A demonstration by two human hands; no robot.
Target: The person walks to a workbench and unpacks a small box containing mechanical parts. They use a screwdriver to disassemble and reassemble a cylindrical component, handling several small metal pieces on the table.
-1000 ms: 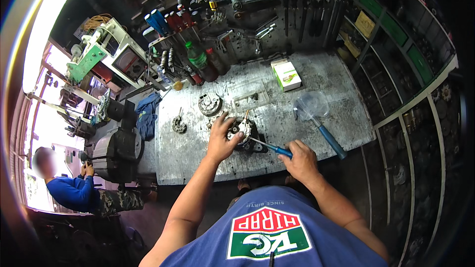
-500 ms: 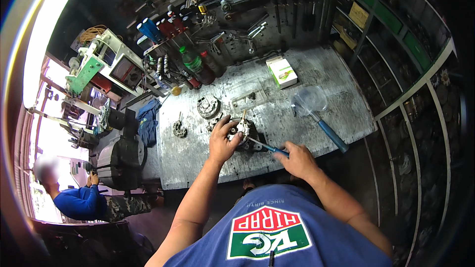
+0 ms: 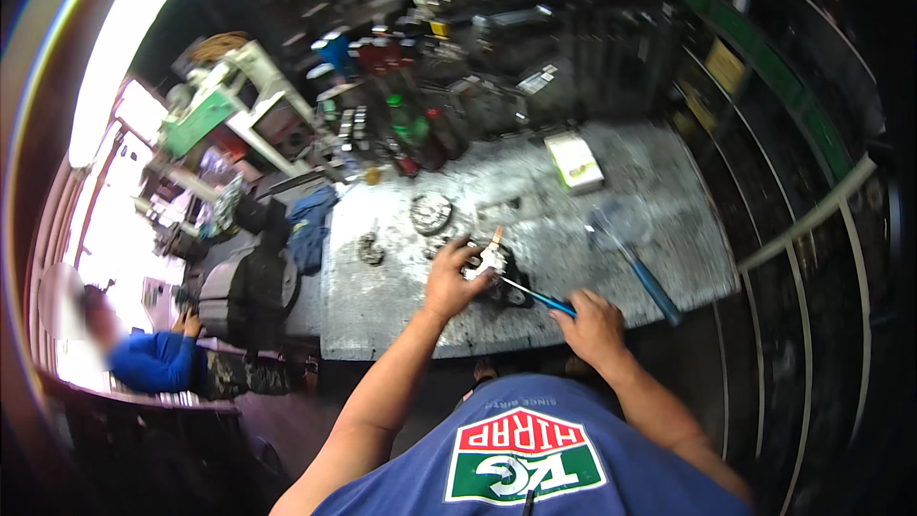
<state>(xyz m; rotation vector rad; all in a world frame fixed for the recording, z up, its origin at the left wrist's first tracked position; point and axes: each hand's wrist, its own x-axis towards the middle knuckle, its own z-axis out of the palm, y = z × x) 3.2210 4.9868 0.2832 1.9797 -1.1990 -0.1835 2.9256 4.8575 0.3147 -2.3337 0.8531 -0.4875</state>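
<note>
My left hand (image 3: 449, 285) is closed around a silvery metal part (image 3: 491, 258) with a short copper-coloured piece sticking up from it. Under and beside that part sits a dark machine body, mostly hidden. In my right hand (image 3: 594, 327) is the handle of a blue screwdriver (image 3: 554, 303); its shaft points left to the metal part, and blur hides whether the tip touches. Behind my left hand lies a round metal housing (image 3: 432, 215). Left of it is a small curved metal piece (image 3: 372, 248).
A blue-handled tool (image 3: 655, 292) with a pale, see-through round head lies at right on the metal-topped bench (image 3: 382, 320). Farther back are a white and green box (image 3: 575, 164) and a green bottle (image 3: 411, 124). At far left stands a co-worker (image 3: 158, 361) in blue.
The whole view has shifted and blurred, so the bench and its things appear farther right. Both hands keep their holds, and the screwdriver still points at the metal part.
</note>
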